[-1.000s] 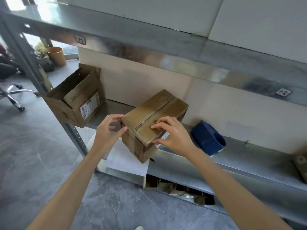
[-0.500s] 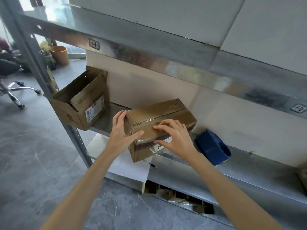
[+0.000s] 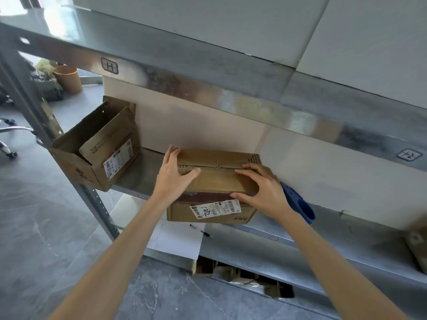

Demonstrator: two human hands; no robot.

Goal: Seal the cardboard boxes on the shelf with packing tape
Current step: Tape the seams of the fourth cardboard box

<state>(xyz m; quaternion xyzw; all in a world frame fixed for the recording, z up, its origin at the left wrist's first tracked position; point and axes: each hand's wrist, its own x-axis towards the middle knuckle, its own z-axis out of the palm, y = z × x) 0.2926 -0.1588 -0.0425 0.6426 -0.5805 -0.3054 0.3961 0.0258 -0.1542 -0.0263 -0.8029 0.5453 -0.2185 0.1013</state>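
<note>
View: head camera (the only view).

Task item: closed brown cardboard box (image 3: 215, 181), lying lengthwise on the grey metal shelf (image 3: 138, 179), its front face overhanging the shelf's front edge.

Box detail: white printed shipping label (image 3: 215, 209) on the front face, with a dark band just above it. The top flaps meet in a centre seam (tape over it cannot be confirmed).

Left hand (image 3: 173, 179): fingers straight and flat against the box's left end, thumb spread across the top; it presses and does not clasp.

Right hand (image 3: 261, 190): fingers bent over the box's top right corner, thumb on the front top edge; it grips the box.

Tool: blue plastic tape dispenser (image 3: 298, 204), on the same shelf just right of the box, partly hidden by the right wrist and touched by neither hand.

Second carton: open brown cardboard box (image 3: 97, 146), flaps up, at the shelf's left end, apart from the closed one.

Lower level: white paper sheet (image 3: 178, 241) with a black pen (image 3: 201, 230) on it, below the box.

Third carton: cardboard piece (image 3: 418, 245), cut off by the right edge.
</note>
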